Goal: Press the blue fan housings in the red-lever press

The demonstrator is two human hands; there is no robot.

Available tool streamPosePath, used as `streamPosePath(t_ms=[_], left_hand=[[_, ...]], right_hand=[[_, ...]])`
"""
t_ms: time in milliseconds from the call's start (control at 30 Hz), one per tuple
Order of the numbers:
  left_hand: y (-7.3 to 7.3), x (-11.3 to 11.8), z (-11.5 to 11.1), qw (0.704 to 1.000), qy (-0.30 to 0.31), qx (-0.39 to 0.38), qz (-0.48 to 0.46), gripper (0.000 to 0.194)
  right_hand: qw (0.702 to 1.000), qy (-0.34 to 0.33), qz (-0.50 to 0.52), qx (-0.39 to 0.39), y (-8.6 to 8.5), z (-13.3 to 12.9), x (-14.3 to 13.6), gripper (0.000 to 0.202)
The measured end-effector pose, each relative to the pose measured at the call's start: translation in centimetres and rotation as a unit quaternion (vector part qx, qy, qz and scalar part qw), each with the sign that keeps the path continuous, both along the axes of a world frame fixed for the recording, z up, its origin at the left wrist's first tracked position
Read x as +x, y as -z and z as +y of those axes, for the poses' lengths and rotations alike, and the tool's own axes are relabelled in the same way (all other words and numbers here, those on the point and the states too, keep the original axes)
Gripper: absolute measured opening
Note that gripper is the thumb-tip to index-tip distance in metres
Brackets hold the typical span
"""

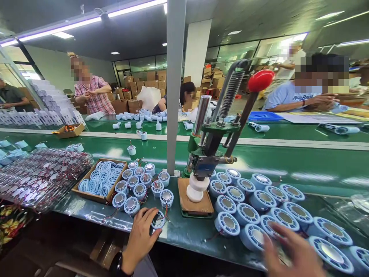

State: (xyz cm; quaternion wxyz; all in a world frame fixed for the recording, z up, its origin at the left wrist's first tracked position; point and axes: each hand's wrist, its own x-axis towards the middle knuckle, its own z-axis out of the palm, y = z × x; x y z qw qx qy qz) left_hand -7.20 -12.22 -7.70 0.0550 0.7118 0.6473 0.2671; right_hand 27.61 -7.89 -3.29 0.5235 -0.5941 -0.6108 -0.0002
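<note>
My left hand (142, 233) has its thumb and fingers curled round a light-blue round housing (158, 221) with a silver disc in its top, near the table's front edge. More such housings (132, 206), with thin wires, stand just beyond that hand. My right hand (294, 250), blurred, is over the front of a larger group of blue housings (248, 212) on the right, thumb and forefinger apart, and I see nothing between them. Between the two groups stands a green hand press (205, 165) with a red-knobbed lever; its white plunger (198, 186) is over a brown pad (184, 192).
A cardboard box of blue rings (104, 175) sits left, beside a pile of wired parts in clear plastic (43, 173). A grey post (175, 88) rises behind the press. Across the green belt (259, 154), several people work among blue casings (142, 134).
</note>
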Motion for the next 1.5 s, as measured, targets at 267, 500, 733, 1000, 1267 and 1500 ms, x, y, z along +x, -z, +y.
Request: streamPosePath(t_ms=[267,500,733,1000,1267,1500], left_hand=[[1.0,-0.1,-0.2,0.995,-0.053,0.039,-0.076,0.045],[1.5,-0.5,-2.3,0.962,-0.120,0.024,-0.246,0.059],[-3.1,4.8,0.2,0.984,0.025,-0.007,-0.174,0.063],[-2.3,6.0,1.4,0.984,-0.013,-0.008,-0.178,0.063],[0.0,7.7,0.8,0.965,-0.051,-0.019,-0.255,0.054],[-4.2,6.7,4.1,0.946,-0.029,-0.098,-0.309,0.054]], right_hand=[[0.943,-0.308,0.013,-0.126,3.0,4.7,-20.7,0.050],[0.933,-0.330,0.048,-0.138,5.8,1.7,-17.3,0.066],[0.937,-0.310,0.107,-0.123,7.4,-0.1,-15.6,0.064],[0.934,-0.315,0.123,-0.118,7.3,0.1,-15.8,0.063],[0.912,-0.357,-0.039,-0.200,3.8,0.1,-13.8,0.070],[0.947,-0.241,-0.160,0.142,-18.4,6.6,-6.0,0.041]])
